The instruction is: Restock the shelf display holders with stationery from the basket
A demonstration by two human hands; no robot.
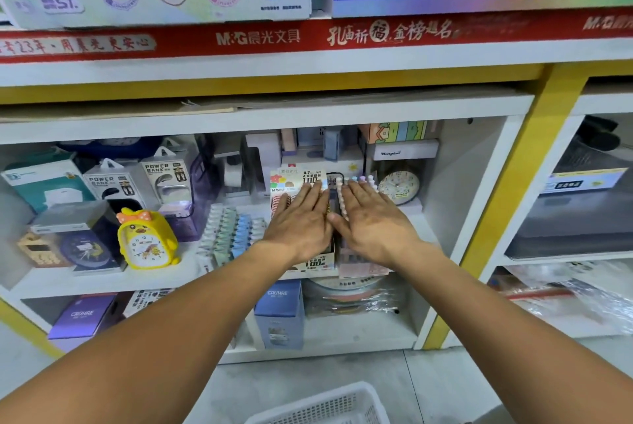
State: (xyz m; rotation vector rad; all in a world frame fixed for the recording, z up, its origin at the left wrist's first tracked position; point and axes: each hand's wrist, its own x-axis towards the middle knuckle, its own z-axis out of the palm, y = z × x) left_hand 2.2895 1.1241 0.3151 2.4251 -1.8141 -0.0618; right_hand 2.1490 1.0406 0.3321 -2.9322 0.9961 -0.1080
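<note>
White basket (329, 406) below; flat open hands (left (298, 221), right (371, 218)) press pastel pen boxes (310, 180), gripping nothing.

The white shelf (421, 228) carries pen display boxes (313, 261), a yellow duck clock (145, 240) (upright), power bank packs (137, 182) and a round clock (399, 187).

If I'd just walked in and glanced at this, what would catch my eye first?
Probably the two hands, left and right, pressed flat side by side on display boxes of pens at the middle of the shelf. Next, the bright yellow duck-shaped alarm clock to their left, and the red banner running across the shelf edge above.
</note>
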